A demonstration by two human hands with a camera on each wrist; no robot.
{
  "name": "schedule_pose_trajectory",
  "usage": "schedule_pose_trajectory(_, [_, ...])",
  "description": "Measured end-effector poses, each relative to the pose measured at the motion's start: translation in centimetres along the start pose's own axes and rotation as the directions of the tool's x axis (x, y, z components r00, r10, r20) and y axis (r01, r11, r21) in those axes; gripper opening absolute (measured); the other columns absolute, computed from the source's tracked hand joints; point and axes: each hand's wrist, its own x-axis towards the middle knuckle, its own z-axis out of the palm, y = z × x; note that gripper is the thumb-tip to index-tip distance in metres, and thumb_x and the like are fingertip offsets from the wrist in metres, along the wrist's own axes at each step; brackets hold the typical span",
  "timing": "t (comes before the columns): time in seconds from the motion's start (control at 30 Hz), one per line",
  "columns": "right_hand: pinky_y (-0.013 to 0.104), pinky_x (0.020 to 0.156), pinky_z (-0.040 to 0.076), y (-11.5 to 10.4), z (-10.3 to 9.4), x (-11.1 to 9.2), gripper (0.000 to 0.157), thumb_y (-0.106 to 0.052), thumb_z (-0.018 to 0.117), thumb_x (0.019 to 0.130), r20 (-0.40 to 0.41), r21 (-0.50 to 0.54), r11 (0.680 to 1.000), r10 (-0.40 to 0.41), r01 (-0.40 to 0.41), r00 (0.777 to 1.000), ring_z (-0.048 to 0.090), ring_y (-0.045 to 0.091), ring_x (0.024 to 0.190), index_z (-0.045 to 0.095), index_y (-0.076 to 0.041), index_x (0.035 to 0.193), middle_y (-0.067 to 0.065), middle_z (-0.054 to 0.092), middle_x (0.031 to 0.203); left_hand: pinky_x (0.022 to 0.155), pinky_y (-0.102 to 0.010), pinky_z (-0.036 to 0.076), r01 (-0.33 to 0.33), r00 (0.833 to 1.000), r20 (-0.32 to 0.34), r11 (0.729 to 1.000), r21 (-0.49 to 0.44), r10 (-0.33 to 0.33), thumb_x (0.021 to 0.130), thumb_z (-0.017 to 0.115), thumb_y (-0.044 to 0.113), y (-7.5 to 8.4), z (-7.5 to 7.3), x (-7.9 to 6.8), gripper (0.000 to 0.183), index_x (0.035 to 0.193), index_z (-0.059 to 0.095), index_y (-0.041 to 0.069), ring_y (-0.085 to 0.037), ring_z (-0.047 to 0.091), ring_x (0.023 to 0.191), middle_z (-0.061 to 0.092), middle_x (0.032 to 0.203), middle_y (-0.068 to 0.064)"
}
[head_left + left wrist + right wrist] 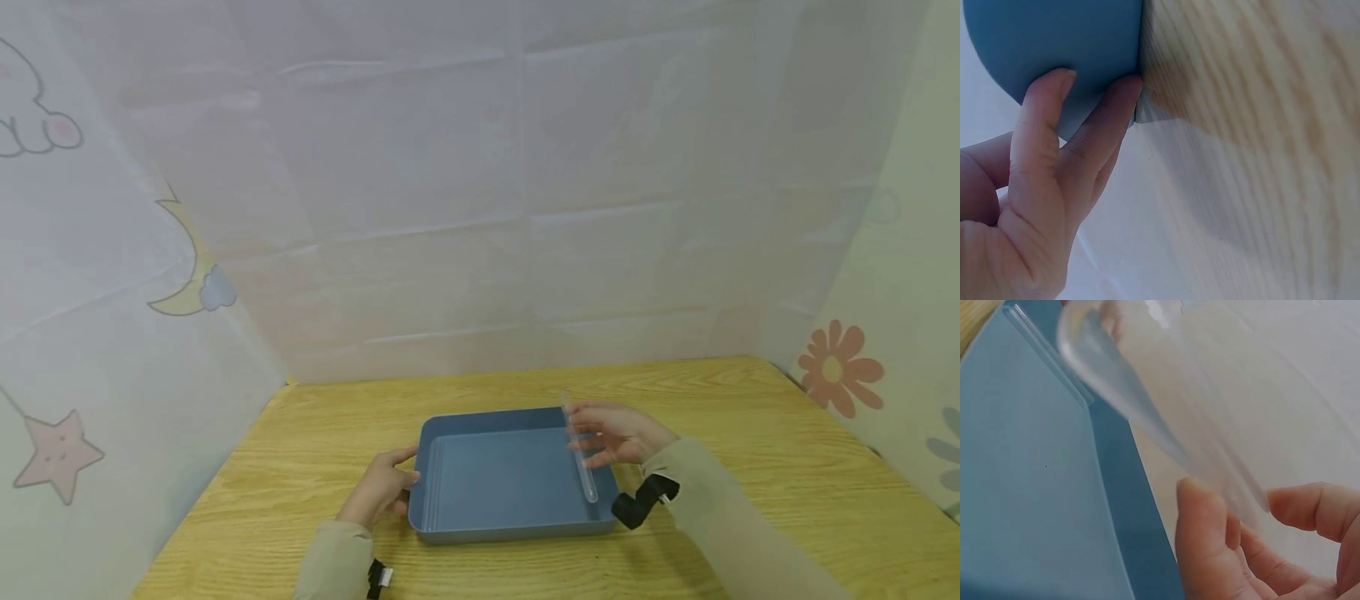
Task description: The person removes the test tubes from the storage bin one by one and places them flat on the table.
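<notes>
A shallow blue tray (517, 483) lies on the wooden table. At its left end my left hand (384, 487) rests against the wall and rim. Seen from the left wrist, nearly straight fingers (1100, 122) touch the outside of the tray wall (1097, 31), low near the tabletop. Over the tray's right end, my right hand (615, 433) holds a clear test tube (586, 479) with its rounded end toward me. The right wrist view has the test tube (1147, 412) large and close, pinched between thumb and fingers.
Pale yellow wooden tabletop (330, 467) surrounds the tray. A pale hanging sheet (487, 208) stands behind the table, with patterned sheets at both sides. Raised ridges (433, 483) run along the left part of the tray floor.
</notes>
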Motion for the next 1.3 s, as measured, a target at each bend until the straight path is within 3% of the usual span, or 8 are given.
schedule_pose_trajectory(0.27, [0.032,0.062,0.055,0.0,-0.6,-0.4,0.058,-0.022,0.053,0.101,0.020,0.026,1.000,-0.007,0.006,1.000,0.057,0.029,0.101,0.025,-0.001,0.148,0.015,0.050,0.115,0.051,-0.031,0.055,0.004,1.000,-0.004,1.000,-0.007,-0.004,0.095,0.052,-0.008,0.0,0.2,0.0,0.049,0.143,0.040,-0.009,-0.024,0.068,0.067,0.069,0.080,-0.019])
schedule_pose_trajectory(0.53, [0.032,0.064,0.055,0.1,-1.5,-1.0,0.051,-0.013,0.052,0.100,0.035,0.032,0.999,-0.023,0.022,0.999,0.058,0.027,0.101,0.031,-0.001,0.146,0.017,0.051,0.120,0.047,-0.027,0.052,0.011,1.000,-0.004,1.000,-0.007,-0.011,0.095,0.052,-0.007,-0.1,0.1,0.0,0.050,0.143,0.039,-0.008,-0.024,0.068,0.065,0.069,0.079,-0.018])
schedule_pose_trajectory(0.97, [0.031,0.061,0.054,0.1,-2.5,-1.9,0.053,-0.010,0.050,0.101,0.030,0.069,0.997,-0.025,0.022,0.999,0.060,0.021,0.089,0.025,0.002,0.146,0.008,0.055,0.102,0.044,-0.024,0.048,0.011,1.000,-0.007,1.000,0.007,-0.011,0.095,0.052,-0.007,0.0,-0.1,-0.1,0.050,0.143,0.039,-0.009,-0.020,0.065,0.061,0.069,0.077,-0.015])
schedule_pose_trajectory(1.3, [0.032,0.064,0.054,0.6,-3.9,-2.2,0.038,-0.011,0.054,0.099,0.022,0.059,0.998,-0.030,0.029,0.999,0.061,0.019,0.084,0.041,-0.004,0.134,0.006,0.058,0.097,0.043,-0.022,0.045,0.018,1.000,-0.001,1.000,0.013,-0.018,0.096,0.052,-0.006,0.0,-0.2,-0.1,0.050,0.144,0.039,-0.008,-0.018,0.064,0.060,0.069,0.078,-0.015])
